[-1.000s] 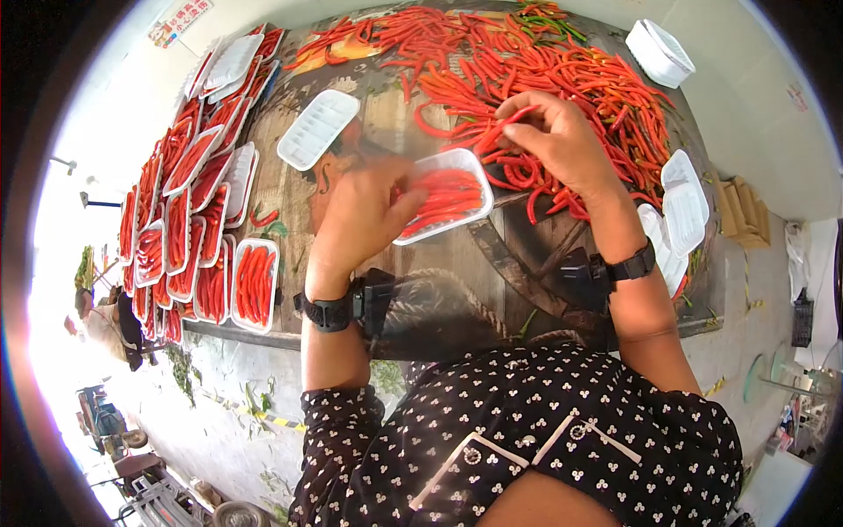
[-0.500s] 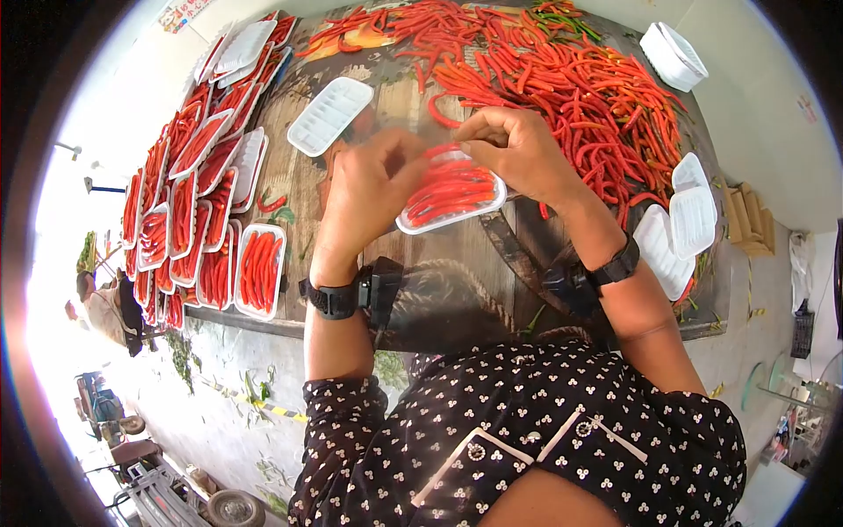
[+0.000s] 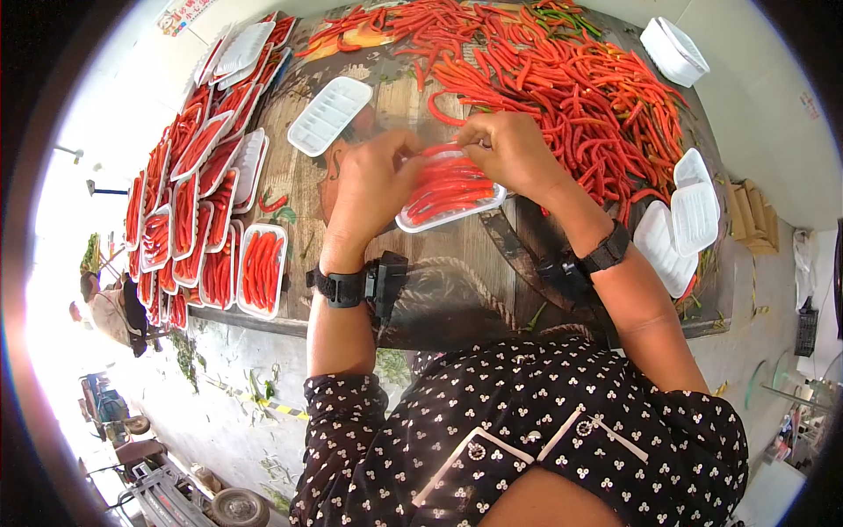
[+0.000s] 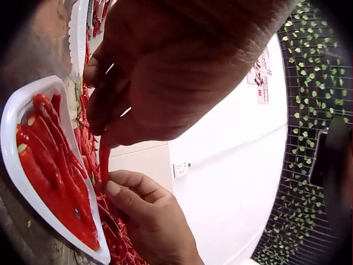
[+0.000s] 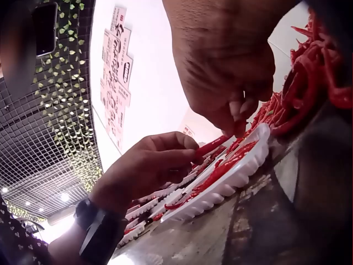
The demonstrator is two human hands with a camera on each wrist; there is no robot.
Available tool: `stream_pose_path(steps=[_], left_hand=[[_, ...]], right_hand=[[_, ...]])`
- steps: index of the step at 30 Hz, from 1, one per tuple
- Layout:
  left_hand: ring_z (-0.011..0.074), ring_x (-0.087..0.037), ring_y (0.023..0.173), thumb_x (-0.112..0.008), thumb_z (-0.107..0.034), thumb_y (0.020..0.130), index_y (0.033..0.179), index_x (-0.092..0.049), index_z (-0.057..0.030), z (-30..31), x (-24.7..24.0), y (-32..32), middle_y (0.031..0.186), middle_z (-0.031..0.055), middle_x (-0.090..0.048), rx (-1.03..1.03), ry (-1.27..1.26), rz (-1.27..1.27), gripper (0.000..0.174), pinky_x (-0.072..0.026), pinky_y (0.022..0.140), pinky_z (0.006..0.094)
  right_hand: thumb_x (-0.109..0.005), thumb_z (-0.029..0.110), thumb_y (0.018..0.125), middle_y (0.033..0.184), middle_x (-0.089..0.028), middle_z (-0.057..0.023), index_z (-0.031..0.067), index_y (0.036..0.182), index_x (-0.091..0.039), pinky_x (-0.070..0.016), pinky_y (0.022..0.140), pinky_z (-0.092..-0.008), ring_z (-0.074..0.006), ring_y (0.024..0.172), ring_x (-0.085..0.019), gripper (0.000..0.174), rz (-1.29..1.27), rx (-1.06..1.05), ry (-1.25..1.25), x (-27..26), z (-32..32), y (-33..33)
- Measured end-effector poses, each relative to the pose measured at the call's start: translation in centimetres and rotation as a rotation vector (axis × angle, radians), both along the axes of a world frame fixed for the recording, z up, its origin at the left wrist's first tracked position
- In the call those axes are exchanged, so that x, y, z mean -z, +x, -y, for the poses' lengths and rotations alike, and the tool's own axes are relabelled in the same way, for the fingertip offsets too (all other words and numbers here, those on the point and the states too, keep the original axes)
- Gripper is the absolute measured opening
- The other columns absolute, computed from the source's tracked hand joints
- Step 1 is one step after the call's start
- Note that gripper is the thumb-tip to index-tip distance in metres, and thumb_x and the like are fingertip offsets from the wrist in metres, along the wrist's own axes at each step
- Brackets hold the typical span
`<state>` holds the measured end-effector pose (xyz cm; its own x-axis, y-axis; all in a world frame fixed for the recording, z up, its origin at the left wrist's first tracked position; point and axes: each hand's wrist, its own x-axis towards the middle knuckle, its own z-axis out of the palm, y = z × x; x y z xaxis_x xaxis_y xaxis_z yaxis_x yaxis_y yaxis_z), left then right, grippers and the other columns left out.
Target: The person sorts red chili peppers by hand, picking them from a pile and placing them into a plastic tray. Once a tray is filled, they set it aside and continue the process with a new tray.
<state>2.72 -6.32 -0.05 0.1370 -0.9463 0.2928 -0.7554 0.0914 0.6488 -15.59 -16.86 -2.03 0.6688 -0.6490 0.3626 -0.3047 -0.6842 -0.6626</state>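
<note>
A red chili pepper (image 5: 212,145) stretches between my two hands, pinched at one end by my left hand (image 3: 371,183) and at the other by my right hand (image 3: 520,160). It hangs just above a white plastic tray (image 4: 6,132). Inside that tray, red chilies (image 3: 452,191) lie side by side, with some green stem ends showing in the left wrist view. In the head view my fingers partly cover the held chili and the tray's far edge.
A large heap of red chilies (image 3: 606,114) spreads over the table's back and right. Filled trays (image 3: 262,268) crowd the left side. One unfilled tray (image 3: 329,116) lies beyond my left hand; white trays (image 3: 695,218) sit at the right edge, and more (image 3: 674,53) at the back right.
My right hand has come left from the heap with a chili to above the tray. My left hand has lifted from the tray's left end and now holds the chili's other end.
</note>
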Motion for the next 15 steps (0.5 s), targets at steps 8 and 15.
stream_pose_path(steps=[8, 15], left_hand=[[0.0187, -0.066, 0.072, -0.064, -0.002, 0.082, 0.094, -0.067, 0.0019, 0.2, 0.5, 0.4, 0.081, 0.0119, -0.068, -0.007, -0.021, 0.057, 0.013, -0.0509, 0.067, 0.0301], [0.0345, -0.065, 0.077, -0.065, -0.011, 0.081, 0.088, -0.067, -0.0033, 0.3, 0.9, 0.3, 0.082, 0.0161, -0.066, 0.016, -0.04, 0.067, 0.01, -0.0496, 0.068, 0.0413]], right_hand=[[-0.069, 0.005, 0.077, 0.076, -0.068, -0.0144, 0.0011, 0.084, -0.069, -0.0517, 0.068, -0.0378, -0.0297, 0.071, -0.066, 0.008, -0.042, 0.031, -0.093, 0.7, 0.2, 0.2], [-0.069, 0.006, 0.076, 0.075, -0.067, -0.0145, 0.0022, 0.082, -0.069, -0.0502, 0.069, -0.0398, -0.0311, 0.072, -0.064, 0.007, -0.027, 0.026, -0.16, 1.3, 0.4, 0.2]])
